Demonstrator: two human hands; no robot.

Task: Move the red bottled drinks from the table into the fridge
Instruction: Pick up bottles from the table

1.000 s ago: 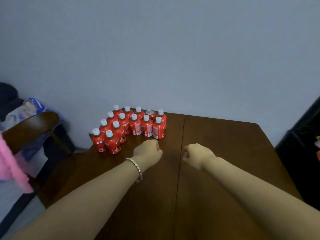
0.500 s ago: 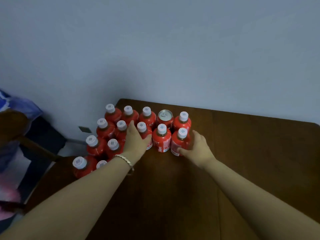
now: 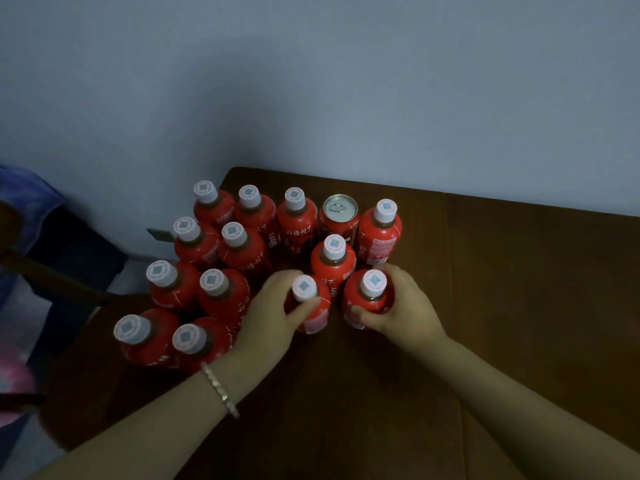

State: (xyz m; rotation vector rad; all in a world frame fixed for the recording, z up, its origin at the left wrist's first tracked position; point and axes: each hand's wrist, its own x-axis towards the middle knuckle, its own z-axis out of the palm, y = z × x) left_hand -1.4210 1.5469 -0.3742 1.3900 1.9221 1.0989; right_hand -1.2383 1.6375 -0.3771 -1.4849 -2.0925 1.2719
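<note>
Several red bottles with white caps stand clustered on the dark wooden table near its far left corner. My left hand grips one red bottle at the front of the cluster, thumb across its shoulder. Beside it, my right hand grips a second red bottle, fingers wrapped round its body. Both bottles are upright. Another bottle stands just behind them. No fridge is in view.
A red drinks can stands in the back row among the bottles. The grey wall runs right behind the table. A dark chair with blue and pink cloth is at the left, off the table's edge.
My view has closed in on the bottles. Both hands went from fists to reaching, and now each has closed round a front bottle and drawn it slightly toward me.
</note>
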